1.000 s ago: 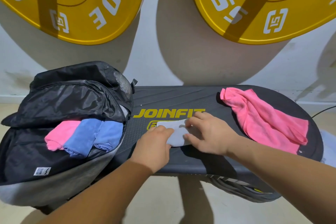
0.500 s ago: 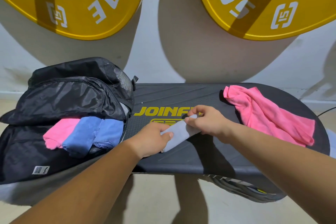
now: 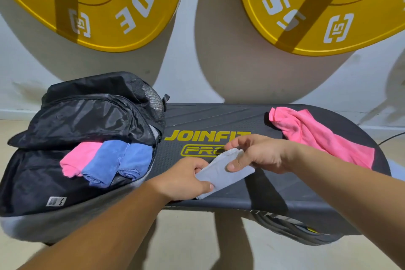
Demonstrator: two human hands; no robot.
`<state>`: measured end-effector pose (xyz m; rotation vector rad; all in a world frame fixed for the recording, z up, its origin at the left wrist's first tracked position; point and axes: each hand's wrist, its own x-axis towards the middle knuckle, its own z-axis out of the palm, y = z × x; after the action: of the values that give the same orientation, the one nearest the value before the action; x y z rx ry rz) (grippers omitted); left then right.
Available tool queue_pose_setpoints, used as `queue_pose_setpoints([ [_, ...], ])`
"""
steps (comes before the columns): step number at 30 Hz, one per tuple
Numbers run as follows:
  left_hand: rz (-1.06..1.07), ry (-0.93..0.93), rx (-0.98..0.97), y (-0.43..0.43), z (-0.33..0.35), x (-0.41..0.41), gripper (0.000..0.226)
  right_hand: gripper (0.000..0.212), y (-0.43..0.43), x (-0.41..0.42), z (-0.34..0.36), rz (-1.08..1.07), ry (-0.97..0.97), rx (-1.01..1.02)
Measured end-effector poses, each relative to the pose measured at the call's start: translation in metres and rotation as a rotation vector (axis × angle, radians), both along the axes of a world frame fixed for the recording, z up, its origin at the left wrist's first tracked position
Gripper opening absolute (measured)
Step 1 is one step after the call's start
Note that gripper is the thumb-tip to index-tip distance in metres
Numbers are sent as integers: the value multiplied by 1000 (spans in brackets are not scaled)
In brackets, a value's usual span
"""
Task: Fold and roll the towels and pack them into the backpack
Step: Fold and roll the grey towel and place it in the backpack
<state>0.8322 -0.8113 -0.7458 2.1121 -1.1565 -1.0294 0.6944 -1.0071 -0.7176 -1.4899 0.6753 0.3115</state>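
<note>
Two yellow weight plates (image 3: 105, 6) above the black plastic step board (image 3: 219, 120) are cut off. The open black nylon backpack (image 3: 87, 116) on the board's left end holds three rolled towels (image 3: 103, 164): one pink, two blue. One crumpled pink towel (image 3: 317, 138) lies at its right end. Mid-board, the left hand (image 3: 182, 180) and right hand (image 3: 260, 153) pinch one folded grey towel (image 3: 221, 173), which hides the end of the logo.

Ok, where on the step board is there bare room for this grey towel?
Free: step board behind the logo, between backpack and loose pink towel; also the front edge by the right forearm. Crowded: the backpack's mouth, with three rolled towels, and the middle, where left hand and right hand hold the grey towel.
</note>
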Motion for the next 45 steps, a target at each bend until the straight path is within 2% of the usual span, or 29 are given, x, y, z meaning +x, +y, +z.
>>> queue_pose_setpoints([
  [3,-27,-146,-32,8,8,-3,24,72,9,-7,8,10,-57,-138],
  [7,-62,-245,-42,18,37,1,29,48,26,-16,44,46,-155,-310],
  [11,-130,-281,-72,28,88,3,51,29,53,-9,99,107,-246,-470],
  [14,-184,-203,-72,43,128,1,67,26,80,5,133,169,-295,-494],
  [17,-198,-215,-104,68,154,8,54,25,104,17,154,205,-294,-495],
  [20,-171,-277,-131,97,163,25,39,25,125,33,161,83,-285,-442],
  [24,-165,-283,-149,137,153,53,57,35,158,69,149,-33,-236,-353],
  [26,-89,-311,-168,159,140,68,57,35,173,92,137,-74,-222,-329],
  [30,185,-337,-220,205,105,101,43,35,203,141,107,-183,-248,-366],
  [33,554,-288,-197,237,84,139,30,26,215,173,84,-184,-252,-604],
  [36,857,-284,-45,265,66,181,23,26,210,201,60,-98,-227,-875],
  [40,829,-155,116,268,50,205,16,39,203,225,37,-57,-265,-1032],
  [43,726,-175,109,257,41,210,11,39,202,238,23,0,-321,-1099],
  [45,649,-179,110,252,38,211,20,42,201,248,18,58,-324,-1165],
])
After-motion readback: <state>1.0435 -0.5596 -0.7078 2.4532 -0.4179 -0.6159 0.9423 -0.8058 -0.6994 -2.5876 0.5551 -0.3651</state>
